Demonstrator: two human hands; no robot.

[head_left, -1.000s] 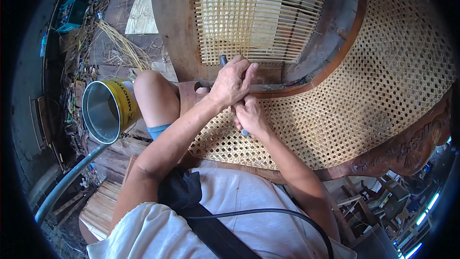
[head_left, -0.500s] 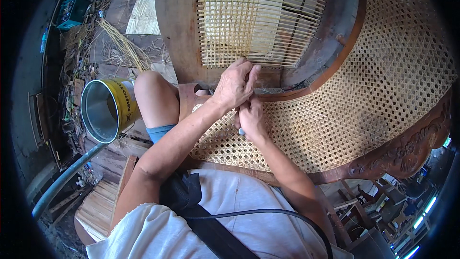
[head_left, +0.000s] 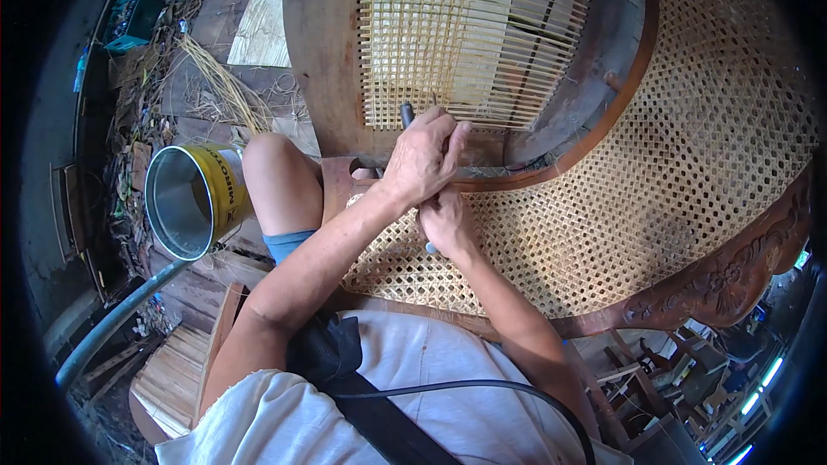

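Cane strands (head_left: 413, 34) stretch across the wooden frame (head_left: 323, 60) just beyond the left hand (head_left: 422, 155), which curls round a dark-ended tool (head_left: 407, 114); the right hand (head_left: 446, 222) grips a grey-ended handle (head_left: 432, 248), perhaps the same tool's. A slip under pressure could snap strands. The knee (head_left: 271, 164) crowds the left; woven mesh (head_left: 586, 215) spreads beneath and right; room seems freest above the strands.

We take this for a furniture workshop where cane is woven. A closely woven cane panel (head_left: 594, 224) sits in a carved wooden frame (head_left: 732, 288), and just above that panel we see a half-woven cane grid (head_left: 431, 26). Up and left of the panel lie a bundle of loose cane strands (head_left: 220, 76) and a pale board (head_left: 263, 21); at its lower right, clutter (head_left: 689, 370) and lit tube lights (head_left: 774, 367).
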